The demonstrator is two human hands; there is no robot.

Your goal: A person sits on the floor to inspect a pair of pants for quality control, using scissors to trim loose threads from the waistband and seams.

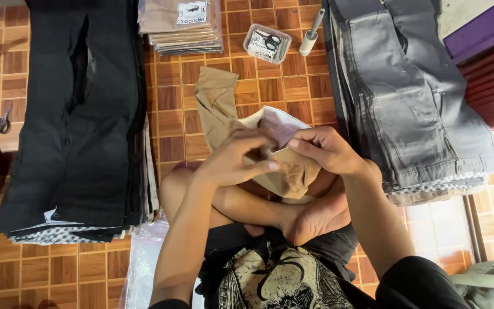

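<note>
Tan trousers (270, 154), one pair, pinched at what looks like the waistband by left grip (241, 157) and right grip (324, 150), between two folded stacks

Tan trousers (241, 143) between left hand (235, 157) and right hand (327, 150): matt woven cloth, pale lining at waistband smoother. Black stack (75, 114) along the floor's left edge: matt cloth, dense weave. Grey stack (407, 91) toward right edge: cloth, slight sheen, stitched seams. Floor (270, 86): wood-look tiles, smooth, semi-gloss. Box (267, 43) near top edge: clear glossy plastic. Roller (311, 35) beside it: white plastic, smooth. Scissors (1, 122) at left edge: metal blades. Bags (144, 263) near bottom edge: clear film, glossy.
</note>
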